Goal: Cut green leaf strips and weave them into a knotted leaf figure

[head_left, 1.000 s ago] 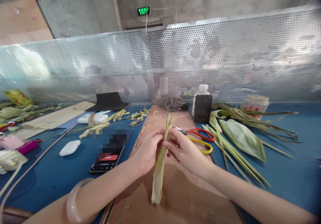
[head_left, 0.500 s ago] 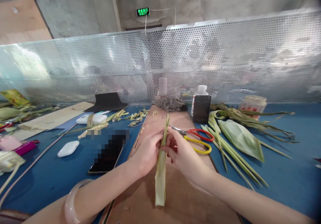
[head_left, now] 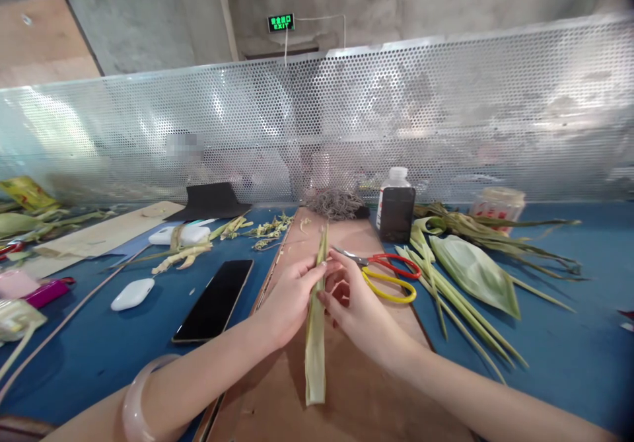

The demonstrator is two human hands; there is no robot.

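Note:
A long strip of pale green plant leaf (head_left: 316, 356), folded lengthwise, points away from me over the brown wooden board (head_left: 366, 402). My left hand (head_left: 292, 296) pinches it near its narrow upper end, thumb on top. From the other side my right hand (head_left: 351, 296) grips the strip's edge with curled fingers; some fingertips are hidden behind the leaf. Just beyond my right hand lie scissors (head_left: 391, 277) with one red and one yellow handle loop, their blades partly hidden by my fingers.
To the left are a black phone (head_left: 215, 300) and a white case (head_left: 133, 294) on the blue tabletop (head_left: 99, 356). At right lie green leaf stalks (head_left: 465, 303) and a broad leaf (head_left: 475, 273). A dark bottle (head_left: 396, 207) and tangled grey cord (head_left: 333, 204) stand near the perforated metal screen (head_left: 347, 118).
My left thumb has slid up and across the strip, and my right fingers have shifted slightly along its edge. The strip's narrow tip leans a little further left.

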